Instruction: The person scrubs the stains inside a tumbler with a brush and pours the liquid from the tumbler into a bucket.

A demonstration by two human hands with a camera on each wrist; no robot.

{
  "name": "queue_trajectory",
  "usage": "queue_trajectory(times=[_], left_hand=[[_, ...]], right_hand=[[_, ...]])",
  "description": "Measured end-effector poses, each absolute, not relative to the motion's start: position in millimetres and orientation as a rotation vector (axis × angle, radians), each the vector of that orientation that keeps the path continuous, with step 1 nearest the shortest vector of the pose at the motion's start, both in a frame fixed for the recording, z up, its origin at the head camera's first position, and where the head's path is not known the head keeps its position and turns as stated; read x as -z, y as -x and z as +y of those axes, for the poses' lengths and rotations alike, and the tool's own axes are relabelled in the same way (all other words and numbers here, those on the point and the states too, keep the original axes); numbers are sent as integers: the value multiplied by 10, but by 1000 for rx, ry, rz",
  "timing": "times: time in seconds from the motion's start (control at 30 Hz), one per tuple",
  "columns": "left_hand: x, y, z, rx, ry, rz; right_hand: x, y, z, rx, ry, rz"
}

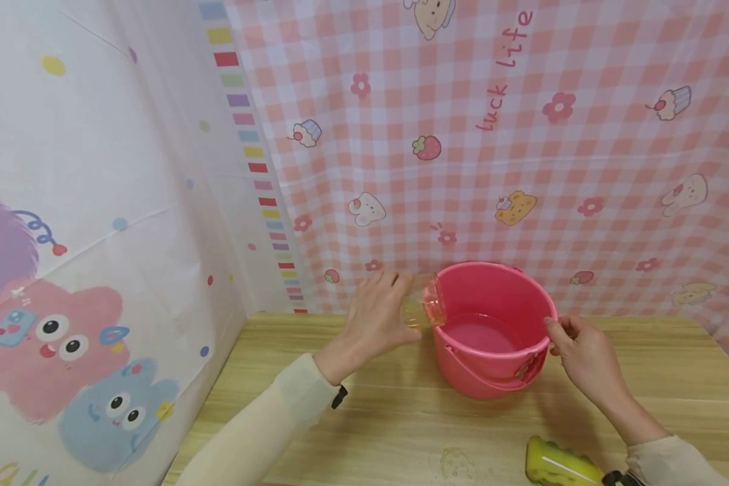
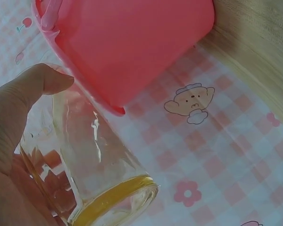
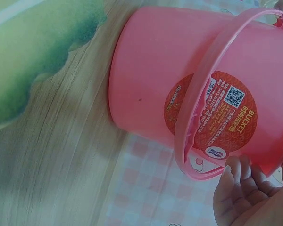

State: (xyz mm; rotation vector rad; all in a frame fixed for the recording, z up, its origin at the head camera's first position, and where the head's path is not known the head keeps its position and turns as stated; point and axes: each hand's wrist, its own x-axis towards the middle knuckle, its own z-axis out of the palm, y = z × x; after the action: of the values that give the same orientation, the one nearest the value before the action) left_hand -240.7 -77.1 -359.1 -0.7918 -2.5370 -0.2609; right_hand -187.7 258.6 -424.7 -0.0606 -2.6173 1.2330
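My left hand [image 1: 376,310] holds an amber-tinted clear glass cup [image 1: 421,304], thumb on one side and fingers round the other. The cup lies tipped on its side, its mouth over the left rim of a pink plastic bucket [image 1: 476,368]. In the left wrist view the thick yellowish base of the glass cup [image 2: 115,195] points away from the bucket. The bucket stands upright, with some liquid [image 1: 482,333] at its bottom and its handle [image 3: 212,61] hanging down the near side. On the right, my right hand [image 1: 586,354] pinches the bucket's rim between thumb and curled fingers.
A yellow-green object [image 1: 559,462] with a wavy edge lies on the wooden table [image 1: 376,418] near the right wrist. Left of it is a wet-looking ring mark [image 1: 457,466]. Behind the table hangs a pink checked cloth [image 1: 462,189]; a white printed cloth [image 1: 158,270] hangs at left.
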Motion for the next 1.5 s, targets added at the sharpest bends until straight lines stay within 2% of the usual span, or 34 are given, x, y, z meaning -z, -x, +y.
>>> queue_trajectory(times=[1.5], left_hand=[[3555,2410,-731,223,786,-2583]], right_hand=[[4232,1858,2558,-1210,62,-2593]])
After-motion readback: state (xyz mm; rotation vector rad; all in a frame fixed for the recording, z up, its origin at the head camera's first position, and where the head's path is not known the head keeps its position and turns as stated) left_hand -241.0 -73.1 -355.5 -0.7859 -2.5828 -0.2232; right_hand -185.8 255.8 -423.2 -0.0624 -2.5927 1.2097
